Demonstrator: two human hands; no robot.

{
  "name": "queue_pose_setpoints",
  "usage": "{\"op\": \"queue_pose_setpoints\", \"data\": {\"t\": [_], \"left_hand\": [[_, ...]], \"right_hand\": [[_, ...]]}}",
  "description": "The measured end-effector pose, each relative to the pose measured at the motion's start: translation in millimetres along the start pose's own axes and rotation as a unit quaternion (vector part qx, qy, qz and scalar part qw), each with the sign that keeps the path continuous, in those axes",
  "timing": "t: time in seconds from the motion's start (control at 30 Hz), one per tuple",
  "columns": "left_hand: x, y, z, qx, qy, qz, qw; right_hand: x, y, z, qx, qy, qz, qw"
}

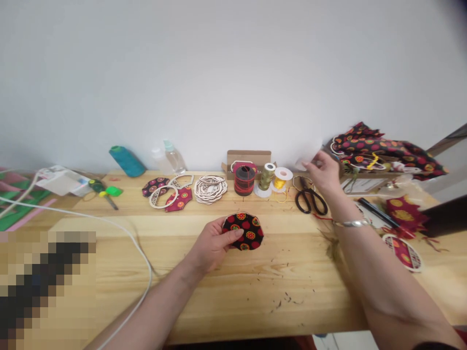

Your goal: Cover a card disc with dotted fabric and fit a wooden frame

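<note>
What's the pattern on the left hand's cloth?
The cloth piece is black with dark-red dots and multicoloured rosettes; head view.

A round black cloth piece with red motifs (251,226) is looking matt above a pale, smooth wooden tabletop (204,296).
A silver metal bangle (352,223) is gleaming; black-handled scissors (311,193) are shining glossily; stacked, pale, wood-like openwork cutouts (210,189) are appearing matt; a brown cardboard box (264,157) is showing a dull finish; a clear plastic-looking bottle (174,160) is appearing smooth.
</note>
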State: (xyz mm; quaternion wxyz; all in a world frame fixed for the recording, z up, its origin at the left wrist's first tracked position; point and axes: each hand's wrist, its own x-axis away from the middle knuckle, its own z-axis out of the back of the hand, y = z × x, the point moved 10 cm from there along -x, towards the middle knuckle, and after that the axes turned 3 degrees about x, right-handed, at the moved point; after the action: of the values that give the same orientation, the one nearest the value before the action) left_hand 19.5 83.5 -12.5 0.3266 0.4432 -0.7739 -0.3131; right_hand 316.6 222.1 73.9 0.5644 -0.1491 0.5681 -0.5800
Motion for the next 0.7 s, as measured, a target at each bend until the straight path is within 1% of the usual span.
{"op": "queue_pose_setpoints", "data": {"t": [0.03,0.07,0.1,0.17,0.23,0.3,0.37,0.43,0.5,0.6,0.7], "left_hand": [[0.1,0.7,-1.2,-0.006,-0.005,-0.004,1.000],[0.2,1.4,-2.3,-0.013,-0.010,-0.009,1.000],[0.4,2.0,-3.5,-0.019,-0.016,-0.013,1.000],[0.7,3.4,-4.8,-0.028,-0.023,-0.021,0.999],[0.6,4.8,-3.7,-0.033,-0.020,-0.026,0.999],[0.3,6.3,-1.0,-0.038,-0.009,-0.029,0.999],[0.0,7.4,1.4,-0.044,0.000,-0.031,0.999],[-0.4,8.4,3.1,-0.047,0.006,-0.033,0.998],[-0.8,9.2,3.9,-0.049,0.007,-0.035,0.998],[-1.5,9.9,4.2,-0.047,0.002,-0.040,0.998],[-2.1,9.3,5.4,-0.046,0.003,-0.041,0.998]], "right_hand": [[5.2,-20.4,9.6,0.019,0.010,0.040,0.999],[13.2,-41.0,12.2,0.011,-0.009,0.075,0.997],[23.9,-60.4,11.5,-0.015,-0.040,0.101,0.994],[51.0,-90.0,2.7,-0.085,-0.122,0.110,0.983],[80.8,-106.1,-9.7,-0.149,-0.194,0.083,0.966],[110.0,-108.9,-28.0,-0.208,-0.273,0.028,0.939],[133.2,-105.3,-44.1,-0.240,-0.332,-0.019,0.912],[144.0,-98.3,-52.2,-0.262,-0.341,-0.056,0.901],[145.1,-92.5,-53.9,-0.279,-0.322,-0.074,0.901],[140.8,-89.4,-50.9,-0.294,-0.291,-0.077,0.907],[135.5,-88.0,-42.6,-0.300,-0.254,-0.080,0.916]]}}
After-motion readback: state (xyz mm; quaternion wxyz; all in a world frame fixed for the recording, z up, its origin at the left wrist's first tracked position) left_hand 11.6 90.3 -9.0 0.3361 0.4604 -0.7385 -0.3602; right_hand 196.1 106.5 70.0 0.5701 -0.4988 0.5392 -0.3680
